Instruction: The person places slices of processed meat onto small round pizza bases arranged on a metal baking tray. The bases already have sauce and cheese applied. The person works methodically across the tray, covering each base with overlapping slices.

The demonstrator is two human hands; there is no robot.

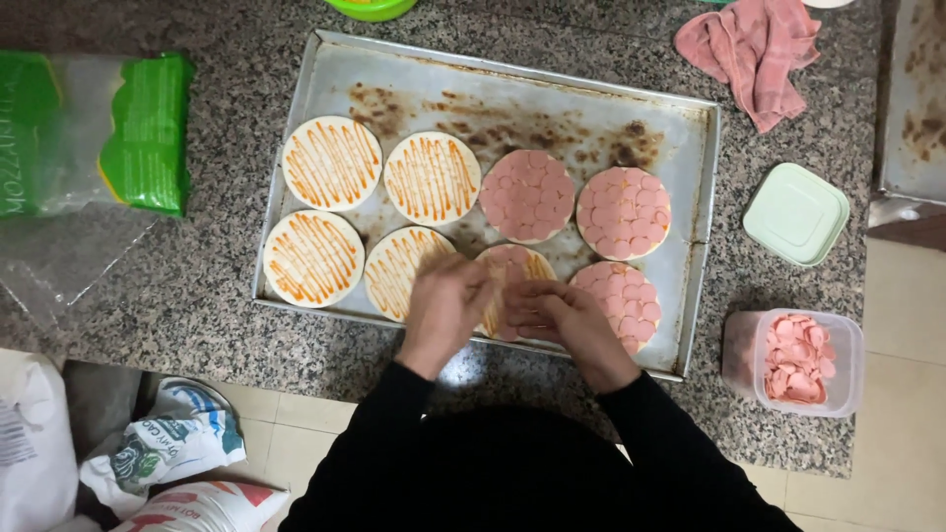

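Note:
A worn metal baking tray (493,94) on a speckled granite counter holds several small round dough bases. Those on the left, such as one base (332,163), carry only orange sauce stripes. Three on the right, such as one base (623,212), are covered with pink sausage slices. My left hand (445,307) and my right hand (562,317) meet over the front middle base (512,266), which is partly topped with slices. Fingers of both hands are bent and pinch small pink slices against it; the hands hide most of that base.
A clear plastic tub (800,362) of pink sausage slices stands at the right, its pale green lid (796,213) beside the tray. A pink cloth (757,49) lies at the back right. A green and clear cheese bag (94,133) lies left. Sacks (168,448) sit on the floor.

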